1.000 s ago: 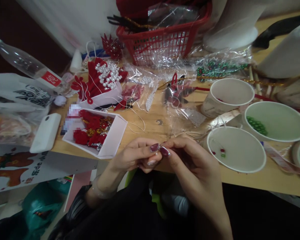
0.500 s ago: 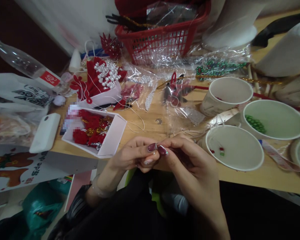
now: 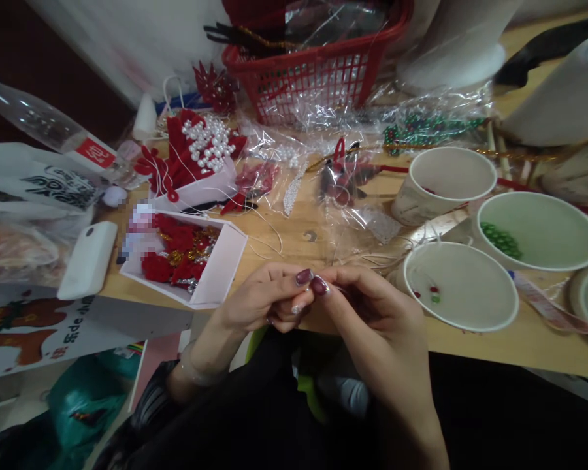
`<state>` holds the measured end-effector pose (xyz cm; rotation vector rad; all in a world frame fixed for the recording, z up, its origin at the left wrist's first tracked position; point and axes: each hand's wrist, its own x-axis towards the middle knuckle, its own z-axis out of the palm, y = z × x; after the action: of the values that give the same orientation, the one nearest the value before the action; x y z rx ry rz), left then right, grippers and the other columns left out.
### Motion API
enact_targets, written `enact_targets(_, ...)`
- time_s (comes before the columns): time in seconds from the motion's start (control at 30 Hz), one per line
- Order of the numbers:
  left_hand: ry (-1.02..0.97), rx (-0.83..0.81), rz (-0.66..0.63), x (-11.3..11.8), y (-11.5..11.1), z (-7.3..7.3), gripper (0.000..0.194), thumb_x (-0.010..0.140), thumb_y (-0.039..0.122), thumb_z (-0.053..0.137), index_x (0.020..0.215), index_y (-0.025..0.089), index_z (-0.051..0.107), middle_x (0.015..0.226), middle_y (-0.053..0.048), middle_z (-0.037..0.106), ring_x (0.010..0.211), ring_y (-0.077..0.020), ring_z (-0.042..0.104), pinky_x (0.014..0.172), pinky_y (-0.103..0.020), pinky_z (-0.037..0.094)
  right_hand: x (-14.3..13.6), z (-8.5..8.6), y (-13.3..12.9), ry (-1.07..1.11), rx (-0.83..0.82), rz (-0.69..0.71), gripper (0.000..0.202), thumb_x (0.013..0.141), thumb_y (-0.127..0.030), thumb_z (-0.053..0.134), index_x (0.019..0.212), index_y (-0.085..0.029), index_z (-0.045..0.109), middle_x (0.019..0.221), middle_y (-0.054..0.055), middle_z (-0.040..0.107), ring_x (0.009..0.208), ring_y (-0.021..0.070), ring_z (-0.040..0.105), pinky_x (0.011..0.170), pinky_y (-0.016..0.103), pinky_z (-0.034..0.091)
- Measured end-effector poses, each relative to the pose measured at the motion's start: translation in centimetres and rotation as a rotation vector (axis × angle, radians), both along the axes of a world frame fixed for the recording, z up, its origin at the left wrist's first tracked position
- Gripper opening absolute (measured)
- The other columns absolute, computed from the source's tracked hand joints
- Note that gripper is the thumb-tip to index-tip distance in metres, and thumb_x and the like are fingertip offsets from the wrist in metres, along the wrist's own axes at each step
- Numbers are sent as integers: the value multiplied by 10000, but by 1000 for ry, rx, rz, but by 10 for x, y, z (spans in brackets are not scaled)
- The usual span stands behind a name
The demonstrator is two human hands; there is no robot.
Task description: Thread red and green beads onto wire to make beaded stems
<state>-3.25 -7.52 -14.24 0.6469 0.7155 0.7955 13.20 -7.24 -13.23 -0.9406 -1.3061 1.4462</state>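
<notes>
Left fingers (image 3: 294, 284) and right fingers (image 3: 340, 314) pinch closed, hold unclear, between white box (image 3: 224, 264) and paper cup (image 3: 470, 290).

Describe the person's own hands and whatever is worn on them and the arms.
The left hand and right hand are gloveless, each with a glossy dark-red thumbnail. A pale, translucent bangle circles the left wrist, near a dark, faintly striped sleeve.

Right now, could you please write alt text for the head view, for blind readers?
A person's left grip and right grip meet in a pinch at the near edge of a wooden table; anything held is too small to tell. At right stand three cups, one with green beads; at left is an open white box of red and gold pieces.
</notes>
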Motion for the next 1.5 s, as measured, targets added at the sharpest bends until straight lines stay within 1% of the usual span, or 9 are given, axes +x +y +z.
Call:
enact_targets(0.33, -30, -52, 42, 3, 2, -1, 454, 858, 500, 644, 592, 175, 472, 440, 126, 209, 340, -19, 112, 304, -130, 137, -1, -2, 1, -30, 12, -20, 104, 896, -172, 662, 921, -238, 739, 845, -6, 737, 790, 142, 701, 701, 246, 572)
enact_targets(0.47, -6, -98, 92, 4, 4, 0, 443, 863, 492, 634, 605, 178, 459, 447, 128, 211, 355, -18, 94, 292, -109, 159, -5, -6, 3, 16, -41, -42, 85, 895, -187, 653, 915, -227, 725, 880, 9, 756, 820, 155, 717, 728, 269, 591)
enact_targets(0.57, 18, -125, 134, 6, 5, 3, 423, 870, 484, 630, 632, 175, 466, 452, 137, 204, 363, -13, 71, 292, -97, 169, -10, -10, 3, 61, -86, -79, 69, 891, -207, 660, 917, -224, 721, 870, 12, 764, 810, 157, 725, 718, 269, 597)
enact_targets(0.7, 17, -118, 169, 9, 4, 10, 400, 879, 460, 629, 651, 174, 467, 465, 138, 204, 370, -15, 84, 302, -88, 179, -13, -13, 3, 73, -78, -116, 49, 894, -205, 659, 897, -224, 703, 858, 9, 759, 793, 149, 720, 713, 253, 595)
enact_targets(0.97, 44, -120, 222, 13, 2, 18, 323, 906, 359, 579, 661, 170, 488, 499, 125, 208, 394, -26, 94, 322, -88, 184, -17, -11, 1, 195, -156, -132, 62, 903, -276, 654, 895, -221, 683, 814, 11, 734, 718, 141, 685, 711, 263, 590)
enact_targets(1.17, -101, -213, 243, 16, 4, 21, 199, 867, 222, 545, 683, 146, 562, 519, 92, 308, 401, -34, 163, 357, -107, 258, -18, -12, 1, 266, -234, -130, 101, 890, -329, 672, 870, -230, 681, 823, 9, 744, 766, 154, 703, 751, 274, 595)
enact_targets(1.3, -203, -268, 251, 16, 6, 19, 163, 822, 201, 554, 676, 137, 591, 547, 46, 418, 413, -48, 299, 396, -139, 344, -16, -16, 1, 288, -293, -149, 131, 870, -368, 700, 884, -238, 687, 861, 8, 752, 815, 162, 714, 754, 273, 597)
enact_targets(1.43, -164, -269, 319, 17, 6, 19, 125, 754, 208, 616, 666, 120, 608, 611, 13, 502, 455, -60, 401, 426, -162, 389, -17, -18, 1, 367, -343, -125, 120, 863, -373, 720, 882, -256, 700, 864, -9, 743, 808, 144, 704, 758, 257, 587)
enact_targets(1.5, -108, -266, 392, 18, 6, 22, 154, 739, 238, 678, 669, 121, 606, 594, 40, 469, 437, -42, 350, 403, -146, 348, -18, -20, 0, 386, -354, -118, 121, 858, -381, 727, 881, -264, 709, 871, -12, 733, 803, 135, 685, 748, 243, 571)
